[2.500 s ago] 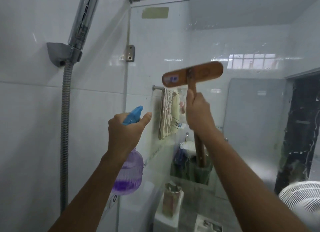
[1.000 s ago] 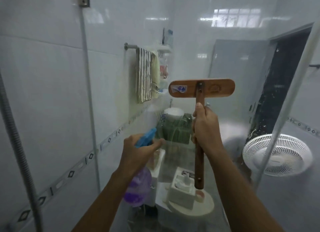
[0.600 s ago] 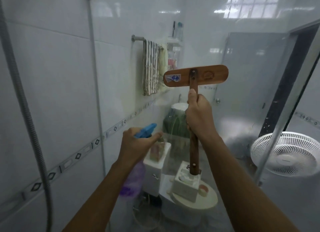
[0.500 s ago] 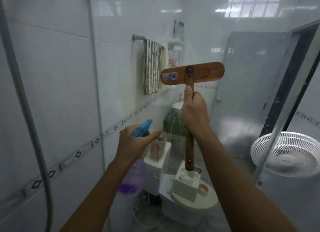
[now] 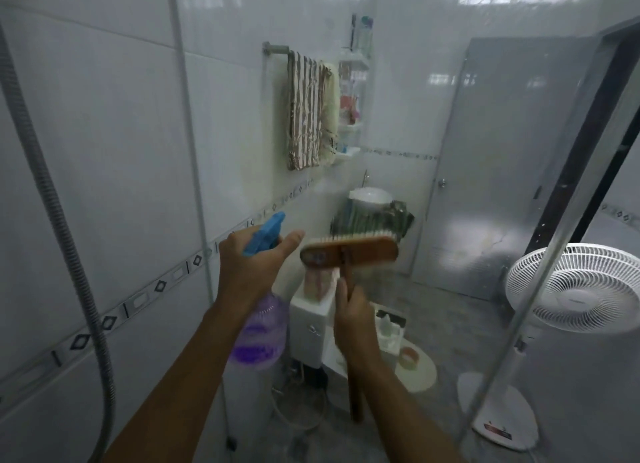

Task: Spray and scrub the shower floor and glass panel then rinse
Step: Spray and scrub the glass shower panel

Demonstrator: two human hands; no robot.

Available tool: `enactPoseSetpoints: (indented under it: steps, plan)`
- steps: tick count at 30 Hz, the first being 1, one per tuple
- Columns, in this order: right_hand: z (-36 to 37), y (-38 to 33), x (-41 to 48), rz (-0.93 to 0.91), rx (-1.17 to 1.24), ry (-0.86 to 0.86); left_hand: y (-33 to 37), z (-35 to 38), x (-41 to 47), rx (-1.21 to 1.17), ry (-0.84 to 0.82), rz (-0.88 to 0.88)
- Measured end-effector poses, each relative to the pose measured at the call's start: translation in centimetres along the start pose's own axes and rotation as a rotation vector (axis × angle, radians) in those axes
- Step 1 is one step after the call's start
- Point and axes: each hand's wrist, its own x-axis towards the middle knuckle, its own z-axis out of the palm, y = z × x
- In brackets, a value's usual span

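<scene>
Looks midway on the glass panel [image 5: 485,151]: left hand [image 5: 252,265] curled round the purple spray bottle [image 5: 259,331] at near left, right hand [image 5: 353,317] gripping the wooden brush [image 5: 349,249] handle, bristles facing the glass, rinse apparently yet to come.

Grey floor [image 5: 460,324]: white fan [image 5: 568,289] standing right, toilet [image 5: 308,331] centre.

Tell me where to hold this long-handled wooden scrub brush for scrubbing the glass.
Grip the wooden handle high up, just under the brush head, where your right hand is, coming from the flat wooden back: the bristles point away from you, and the T-shaped head probably twists less held close.
</scene>
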Motion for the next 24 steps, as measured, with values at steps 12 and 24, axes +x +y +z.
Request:
enactPoseSetpoints:
  steps: [12, 24]
  plan:
    - [-1.4, -2.6, 2.8, -0.133, 0.073, 0.073, 0.1, 1.2, 0.6, -0.032, 0.005, 0.013]
    - [-7.7, -10.8, 7.2, -0.309, 0.097, 0.187, -0.3, 3.6, -0.6, -0.081, -0.098, 0.006]
